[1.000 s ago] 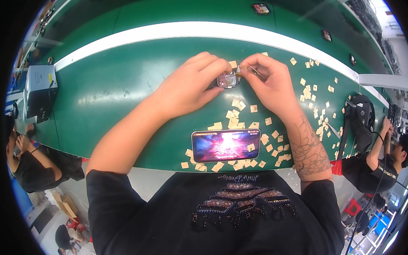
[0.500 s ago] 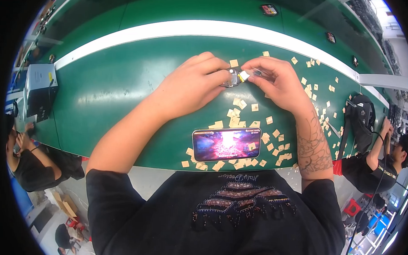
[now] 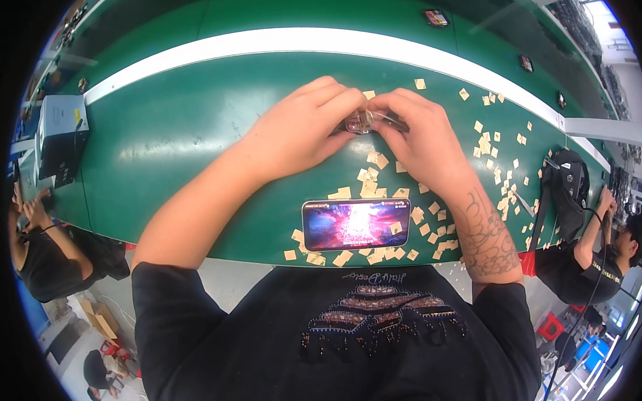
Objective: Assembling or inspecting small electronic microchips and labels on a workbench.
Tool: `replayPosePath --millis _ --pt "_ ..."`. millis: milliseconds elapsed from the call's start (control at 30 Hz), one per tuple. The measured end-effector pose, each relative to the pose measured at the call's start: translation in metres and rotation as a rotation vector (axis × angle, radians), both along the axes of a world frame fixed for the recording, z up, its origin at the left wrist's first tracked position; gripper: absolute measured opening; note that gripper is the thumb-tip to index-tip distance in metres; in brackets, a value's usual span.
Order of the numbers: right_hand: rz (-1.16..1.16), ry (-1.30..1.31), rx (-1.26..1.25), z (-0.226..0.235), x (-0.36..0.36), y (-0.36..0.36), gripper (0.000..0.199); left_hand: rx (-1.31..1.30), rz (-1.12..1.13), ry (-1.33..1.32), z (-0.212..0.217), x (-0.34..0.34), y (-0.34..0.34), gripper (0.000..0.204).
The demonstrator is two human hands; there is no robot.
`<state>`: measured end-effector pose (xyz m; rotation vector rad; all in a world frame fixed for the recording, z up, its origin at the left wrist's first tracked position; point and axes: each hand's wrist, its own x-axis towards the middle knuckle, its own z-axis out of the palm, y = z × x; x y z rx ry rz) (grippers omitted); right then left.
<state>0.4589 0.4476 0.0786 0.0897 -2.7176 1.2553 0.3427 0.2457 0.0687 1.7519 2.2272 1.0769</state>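
My left hand (image 3: 311, 123) is closed around a small electronic device (image 3: 355, 123) with a clear casing, held just above the table. Its fingers partly cover the device. My right hand (image 3: 421, 133) meets it from the right, thumb and fingers pinched on slim metal tweezers (image 3: 392, 121). The tweezers' tip is by the device's right edge, where a small tan-coloured piece shows; the exact contact is too small to tell. Below both hands a phone (image 3: 357, 225) lies flat with its screen lit, a paper square on its right part.
Many small cream paper squares (image 3: 369, 189) are scattered over the green table (image 3: 191, 134), mostly right of and around the phone. A grey box (image 3: 63, 139) stands at far left, a black bag (image 3: 569, 192) at far right. Small devices (image 3: 436, 17) lie beyond the white strip. People sit on both sides.
My right hand has moved slightly left, up against the device. The white and yellow piece at its fingertips no longer shows there. The device has turned a little in my left hand.
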Motion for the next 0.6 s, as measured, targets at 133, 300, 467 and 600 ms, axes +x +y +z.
replayPosePath --millis 133,300,467,600 --pt "-0.063 -0.054 -0.101 -0.005 0.002 0.002 0.018 -0.008 0.021 -0.041 -0.002 0.0 0.0 0.04" --pt "-0.106 -0.086 -0.099 -0.003 0.004 -0.002 0.019 -0.002 0.026 -0.055 -0.004 0.002 -0.001 0.04" --pt "-0.156 -0.107 -0.013 0.005 0.007 -0.009 0.019 0.019 0.027 -0.028 -0.002 0.005 0.001 0.04" --pt "-0.191 -0.066 -0.002 0.002 0.008 -0.013 0.017 0.006 0.026 -0.039 -0.003 0.006 0.001 0.04"
